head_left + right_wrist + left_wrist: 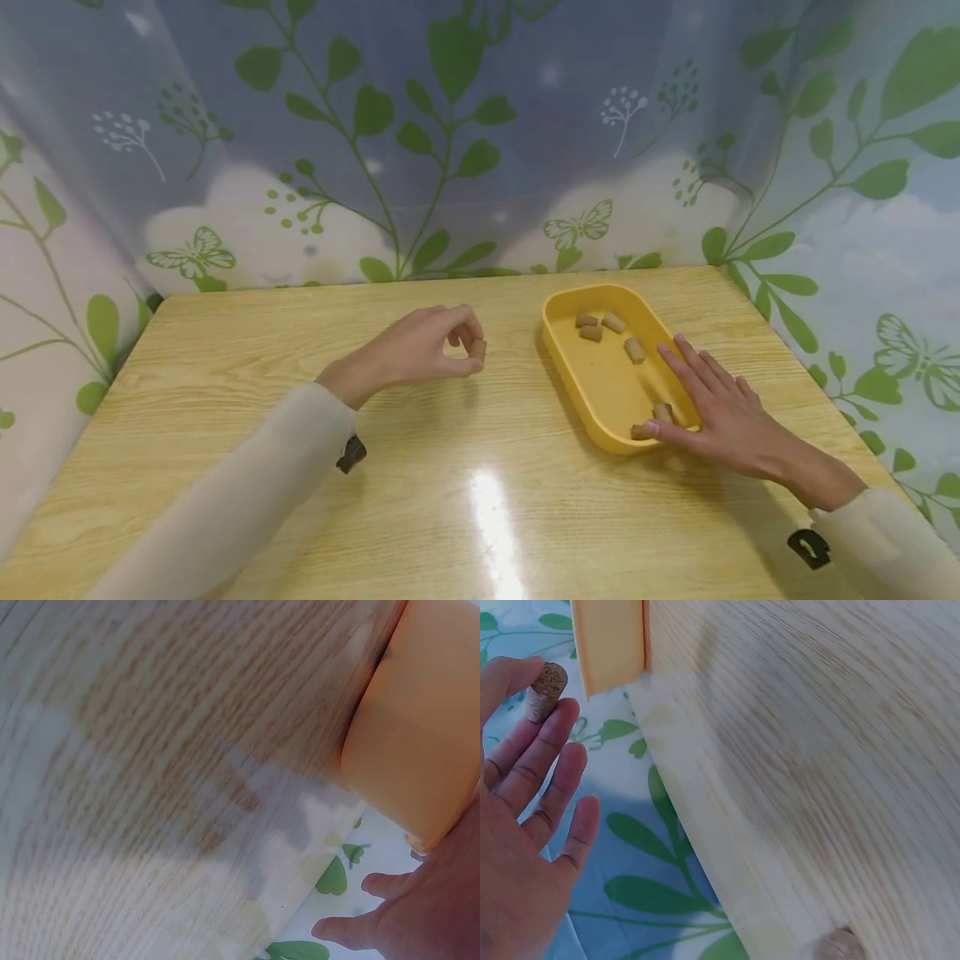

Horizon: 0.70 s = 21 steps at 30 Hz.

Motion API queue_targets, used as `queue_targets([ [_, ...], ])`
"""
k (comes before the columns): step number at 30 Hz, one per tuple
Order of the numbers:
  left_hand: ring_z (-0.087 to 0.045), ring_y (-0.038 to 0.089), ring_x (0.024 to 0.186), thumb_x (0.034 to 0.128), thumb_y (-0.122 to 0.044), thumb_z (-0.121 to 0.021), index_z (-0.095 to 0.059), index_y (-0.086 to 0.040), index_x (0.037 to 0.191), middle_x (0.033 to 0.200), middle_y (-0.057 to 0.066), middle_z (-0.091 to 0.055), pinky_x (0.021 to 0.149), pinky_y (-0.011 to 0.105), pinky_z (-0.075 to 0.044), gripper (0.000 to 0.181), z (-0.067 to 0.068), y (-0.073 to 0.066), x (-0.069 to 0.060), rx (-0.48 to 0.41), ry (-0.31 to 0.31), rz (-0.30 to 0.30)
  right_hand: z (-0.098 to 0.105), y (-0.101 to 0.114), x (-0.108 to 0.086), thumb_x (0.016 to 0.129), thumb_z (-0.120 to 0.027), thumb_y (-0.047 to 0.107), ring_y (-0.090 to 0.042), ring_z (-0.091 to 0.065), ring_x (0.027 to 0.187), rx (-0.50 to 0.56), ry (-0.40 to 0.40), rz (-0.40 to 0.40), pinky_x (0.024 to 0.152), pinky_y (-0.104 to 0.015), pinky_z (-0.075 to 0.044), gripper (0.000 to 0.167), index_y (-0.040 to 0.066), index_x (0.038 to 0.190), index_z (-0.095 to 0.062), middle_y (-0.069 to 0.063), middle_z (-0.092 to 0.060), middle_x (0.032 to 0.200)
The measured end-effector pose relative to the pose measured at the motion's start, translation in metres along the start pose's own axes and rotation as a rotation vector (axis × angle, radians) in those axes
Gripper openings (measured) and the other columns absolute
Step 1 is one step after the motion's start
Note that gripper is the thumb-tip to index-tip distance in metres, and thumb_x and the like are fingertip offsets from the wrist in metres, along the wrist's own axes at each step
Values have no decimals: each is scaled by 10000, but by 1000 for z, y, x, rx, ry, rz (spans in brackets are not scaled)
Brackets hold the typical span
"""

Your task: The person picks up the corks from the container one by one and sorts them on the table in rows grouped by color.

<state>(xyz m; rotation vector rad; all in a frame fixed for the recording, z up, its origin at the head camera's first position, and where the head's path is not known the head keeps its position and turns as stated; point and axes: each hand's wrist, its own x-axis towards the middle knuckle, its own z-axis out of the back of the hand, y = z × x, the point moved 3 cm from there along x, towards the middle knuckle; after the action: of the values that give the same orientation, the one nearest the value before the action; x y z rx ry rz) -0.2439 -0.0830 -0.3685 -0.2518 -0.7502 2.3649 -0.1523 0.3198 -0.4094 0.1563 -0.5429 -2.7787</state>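
Between thumb and fingertips my left hand (423, 346) pinches a small brown cork (546, 694), held above the table left of the tray. The yellow tray (558, 354) has rounded corners and holds several short corks (634, 351). A few of them lie at its far end, others at the near end by my right thumb. My right hand (731, 417) rests over the tray's near right rim, fingers straight and spread, thumb across the near corner. In the left wrist view, a brown roundish piece (840, 946) shows at the bottom edge, partly cut off.
The wood-grain table (300, 500) extends under both arms. A curtain (480, 125) printed with leaves and butterflies hangs behind it and along both sides. Small black pieces hang at both sleeves, the left one (351, 454) just above the table.
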Motion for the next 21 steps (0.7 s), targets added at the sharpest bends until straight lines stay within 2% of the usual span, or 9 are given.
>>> queue_targets([
  [6,-668,274,1193,994,-401,-786,-715,-280,1092,1175,-83,-747,1047,479,-535,172,3,13,-13,-10,-17,28,0,0,0,981,-741,566,-613,-120,1624,3,4,-2,1107,-951,-123,1100,271,1776,-40,-66,41,1855],
  [13,-654,289,1211,992,-446,-791,-750,-306,1103,1216,-62,-756,1075,524,-528,183,4,32,-26,-3,-48,83,1,1,-1,981,-735,576,-614,-117,1625,-10,7,-8,1118,-941,-128,1101,247,1777,-49,-64,58,1854],
  [21,-637,294,1144,985,-479,-812,-766,-323,1110,1186,-86,-770,976,488,-533,205,9,57,-44,-4,-94,109,0,0,0,985,-736,569,-611,-114,1626,-7,8,-2,1116,-942,-129,1103,260,1776,-32,-58,62,1854],
])
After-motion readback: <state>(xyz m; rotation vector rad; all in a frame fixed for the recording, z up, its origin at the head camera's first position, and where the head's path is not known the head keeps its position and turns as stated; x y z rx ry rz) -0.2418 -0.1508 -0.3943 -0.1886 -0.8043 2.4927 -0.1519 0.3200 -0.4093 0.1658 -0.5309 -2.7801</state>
